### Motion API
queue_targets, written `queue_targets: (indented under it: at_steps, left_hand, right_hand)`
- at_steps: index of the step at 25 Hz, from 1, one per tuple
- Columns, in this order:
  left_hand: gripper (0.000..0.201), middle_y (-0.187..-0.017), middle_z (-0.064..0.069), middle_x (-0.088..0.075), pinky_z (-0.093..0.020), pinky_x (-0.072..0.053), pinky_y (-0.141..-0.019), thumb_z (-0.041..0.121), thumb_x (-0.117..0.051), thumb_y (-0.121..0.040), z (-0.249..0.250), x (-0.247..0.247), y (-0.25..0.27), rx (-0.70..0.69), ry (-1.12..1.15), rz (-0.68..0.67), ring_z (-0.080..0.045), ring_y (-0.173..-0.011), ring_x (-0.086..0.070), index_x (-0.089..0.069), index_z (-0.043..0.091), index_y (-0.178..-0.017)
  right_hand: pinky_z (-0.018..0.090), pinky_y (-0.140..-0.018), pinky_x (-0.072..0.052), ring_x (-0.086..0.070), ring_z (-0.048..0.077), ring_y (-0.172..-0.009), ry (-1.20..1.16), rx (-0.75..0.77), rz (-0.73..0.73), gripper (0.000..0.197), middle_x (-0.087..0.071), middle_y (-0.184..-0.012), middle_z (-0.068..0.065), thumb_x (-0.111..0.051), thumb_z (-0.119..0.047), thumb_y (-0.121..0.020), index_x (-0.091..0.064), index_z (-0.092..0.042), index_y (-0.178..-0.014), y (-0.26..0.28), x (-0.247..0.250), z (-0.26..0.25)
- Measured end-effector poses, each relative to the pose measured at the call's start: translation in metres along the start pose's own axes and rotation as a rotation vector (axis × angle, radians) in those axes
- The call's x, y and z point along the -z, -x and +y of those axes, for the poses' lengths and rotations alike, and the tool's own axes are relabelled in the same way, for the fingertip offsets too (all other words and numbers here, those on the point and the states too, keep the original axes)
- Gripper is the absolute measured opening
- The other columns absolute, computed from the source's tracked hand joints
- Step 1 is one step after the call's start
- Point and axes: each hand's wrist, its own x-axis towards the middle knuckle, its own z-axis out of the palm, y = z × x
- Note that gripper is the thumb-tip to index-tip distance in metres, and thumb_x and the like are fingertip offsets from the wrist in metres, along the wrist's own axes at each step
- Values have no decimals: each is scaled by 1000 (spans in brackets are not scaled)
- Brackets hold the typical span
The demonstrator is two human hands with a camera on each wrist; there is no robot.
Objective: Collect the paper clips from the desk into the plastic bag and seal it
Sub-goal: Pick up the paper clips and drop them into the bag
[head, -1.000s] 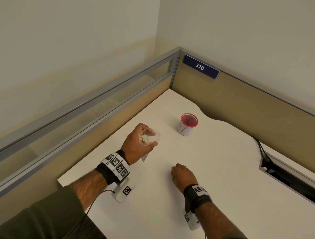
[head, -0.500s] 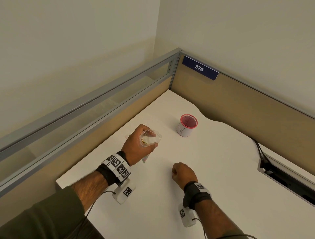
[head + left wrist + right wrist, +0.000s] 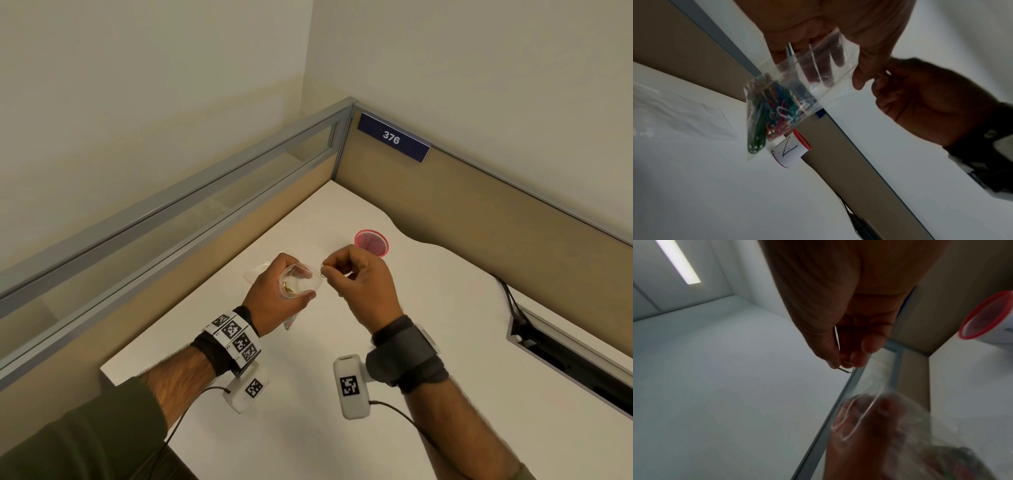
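Over the desk [image 3: 428,342], both hands raised | left wrist view alone shows coloured clips [image 3: 768,113] heaped low in the bag [image 3: 301,284]; a second bag [image 3: 684,113] lies flat | left hand [image 3: 274,301] grips the bag, mouth open | right hand [image 3: 359,284], just right of it, pinches one clip [image 3: 845,369] | cup [image 3: 371,242] far right.

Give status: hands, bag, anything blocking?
Left hand holds plastic bag open, coloured clips inside. Right hand pinches one paper clip beside the bag mouth. Bag unsealed. Red-rimmed cup behind, not blocking.
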Motion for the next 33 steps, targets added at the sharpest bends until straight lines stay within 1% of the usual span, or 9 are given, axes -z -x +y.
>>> queue_targets:
  at_steps: [4,7,10,12,14,18,24,29,33]
  left_hand:
    - [44,-97,13,-63,-25,-54,-79,21,-81,-78,-1,0,-1,6,15,-28,-7,-94,-66,-48,38,-103]
    - [43,-103,12,-64,-21,-54,-84,16,-81,-80,0,1,0,7,11,-17,-7,-101,-65,-51,29,-108]
    - [43,-110,6,-66,-16,-49,-92,15,-81,-79,-1,3,3,1,30,-1,-8,-109,-63,-53,16,-112]
    - [44,-110,6,-67,-13,-47,-93,16,-81,-78,-2,5,4,-8,31,10,-5,-109,-62,-54,12,-112]
    - [44,-110,5,-67,-11,-45,-93,14,-81,-78,-2,6,4,-8,30,18,-2,-107,-62,-54,11,-112]
    - [42,-111,3,-66,-10,-45,-92,9,-81,-79,1,7,5,4,14,22,1,-106,-61,-54,11,-112]
    - [43,-111,5,-67,-13,-46,-93,18,-80,-78,-2,11,5,9,-1,19,-1,-108,-62,-54,15,-112]
    - [43,-110,10,-66,-18,-48,-95,15,-81,-80,-1,13,3,18,-25,26,2,-108,-61,-54,17,-112]
    - [42,-112,6,-65,-12,-47,-92,14,-82,-80,-1,13,3,25,-31,27,3,-108,-61,-54,17,-112]
  right_hand:
    - [16,-59,-50,-61,5,-72,-5,12,-56,6,-69,-87,-4,-66,-21,-88,-69,-17,-90,0,-18,-11]
    - [20,-62,-54,-62,11,-76,8,36,20,6,-68,-89,-5,-65,-21,-89,-69,-22,-92,0,-14,-6]
    - [18,-67,-52,-61,10,-76,94,-24,101,4,-68,-86,-4,-64,-18,-88,-68,-18,-89,2,2,24]
    - [22,-69,-50,-61,15,-75,226,-176,40,3,-68,-83,-1,-66,-16,-85,-67,-14,-84,8,6,64]
    - [31,-71,-51,-62,22,-77,388,-366,-107,7,-68,-81,3,-65,-14,-81,-63,-13,-74,19,-1,110]
    - [31,-78,-49,-62,25,-87,591,-614,-407,11,-65,-91,6,-62,-18,-80,-55,-19,-72,46,-26,168]
    - [30,-74,-51,-65,26,-89,630,-644,-423,5,-68,-98,8,-60,-23,-79,-59,-18,-81,42,-42,170]
    - [33,-81,-53,-64,27,-96,713,-643,-462,22,-66,-106,7,-58,-21,-79,-61,-14,-100,43,-48,167]
    - [34,-85,-53,-62,24,-93,735,-644,-513,29,-64,-110,7,-62,-24,-78,-59,-13,-104,41,-49,166]
